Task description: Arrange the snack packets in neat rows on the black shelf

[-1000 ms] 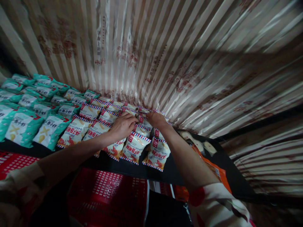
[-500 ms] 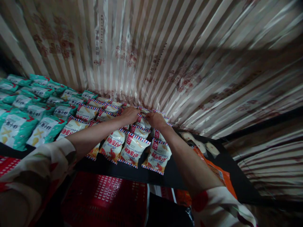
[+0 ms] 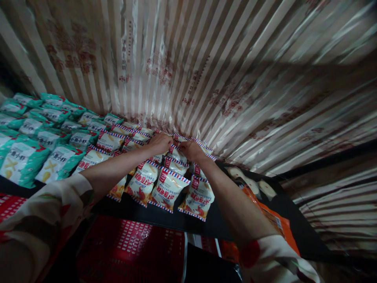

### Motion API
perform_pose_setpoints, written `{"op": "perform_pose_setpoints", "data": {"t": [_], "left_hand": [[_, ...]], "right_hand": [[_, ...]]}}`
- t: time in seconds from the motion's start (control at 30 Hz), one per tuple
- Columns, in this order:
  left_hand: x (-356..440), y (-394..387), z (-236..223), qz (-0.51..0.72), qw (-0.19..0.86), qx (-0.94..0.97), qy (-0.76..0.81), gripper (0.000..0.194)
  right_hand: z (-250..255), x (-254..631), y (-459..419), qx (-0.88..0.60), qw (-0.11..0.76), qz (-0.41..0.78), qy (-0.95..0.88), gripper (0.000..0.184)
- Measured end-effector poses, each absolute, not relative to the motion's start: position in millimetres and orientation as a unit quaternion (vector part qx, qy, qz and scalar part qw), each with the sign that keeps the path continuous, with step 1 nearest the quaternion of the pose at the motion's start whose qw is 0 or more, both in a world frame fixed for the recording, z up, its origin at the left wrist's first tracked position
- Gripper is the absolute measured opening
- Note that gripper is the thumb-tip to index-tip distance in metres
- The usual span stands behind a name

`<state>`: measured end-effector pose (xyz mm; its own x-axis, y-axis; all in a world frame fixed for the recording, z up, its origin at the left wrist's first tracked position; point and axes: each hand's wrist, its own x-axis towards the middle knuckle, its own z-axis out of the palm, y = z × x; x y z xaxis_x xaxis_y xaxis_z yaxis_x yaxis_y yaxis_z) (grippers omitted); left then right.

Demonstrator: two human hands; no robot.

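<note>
White snack bags with red lettering and striped red-and-blue edges stand in rows on a black shelf (image 3: 173, 220). Among the back rows, my left hand (image 3: 160, 144) and my right hand (image 3: 192, 151) are close together, both with fingers curled into a pinch. Between them is a snack bag (image 3: 178, 155), its upper corners at my fingertips. My forearms pass over the front rows, where another white bag (image 3: 168, 188) and the rightmost front bag (image 3: 198, 197) lean back. The exact grip of the fingertips is partly hidden.
Teal snack bags (image 3: 57, 163) fill the shelf's left side. An orange packet (image 3: 277, 220) and pale items (image 3: 266, 188) lie to the right. Below hangs a red plastic basket (image 3: 132, 247). Striped, printed sheeting (image 3: 176, 70) rises behind the shelf.
The view has shifted slightly, so the shelf appears a little lower and further right. Both hands stay at the same bag, with hardly any movement.
</note>
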<state>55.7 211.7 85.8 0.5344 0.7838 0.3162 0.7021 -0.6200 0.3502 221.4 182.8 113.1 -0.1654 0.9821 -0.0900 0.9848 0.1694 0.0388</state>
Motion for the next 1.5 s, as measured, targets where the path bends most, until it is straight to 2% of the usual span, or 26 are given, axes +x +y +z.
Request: {"op": "perform_pose_setpoints", "data": {"t": [0.2, 0.3, 0.6, 0.9, 1.5], "left_hand": [[55, 215, 86, 0.218, 0.088, 0.875, 0.423, 0.022], [55, 218, 88, 0.212, 0.083, 0.876, 0.425, 0.022], [65, 231, 91, 0.169, 0.081, 0.869, 0.457, 0.029], [64, 243, 84, 0.155, 0.086, 0.872, 0.457, 0.031], [66, 245, 83, 0.152, 0.090, 0.870, 0.460, 0.031]], "right_hand": [[118, 225, 182, 0.633, 0.026, -0.031, 0.773, 0.026], [124, 229, 182, 0.655, 0.018, 0.005, 0.756, 0.028], [120, 227, 199, 0.631, 0.109, 0.096, 0.762, 0.033], [107, 238, 221, 0.680, 0.104, 0.032, 0.725, 0.031], [103, 234, 229, 0.693, 0.069, 0.022, 0.718, 0.029]]}}
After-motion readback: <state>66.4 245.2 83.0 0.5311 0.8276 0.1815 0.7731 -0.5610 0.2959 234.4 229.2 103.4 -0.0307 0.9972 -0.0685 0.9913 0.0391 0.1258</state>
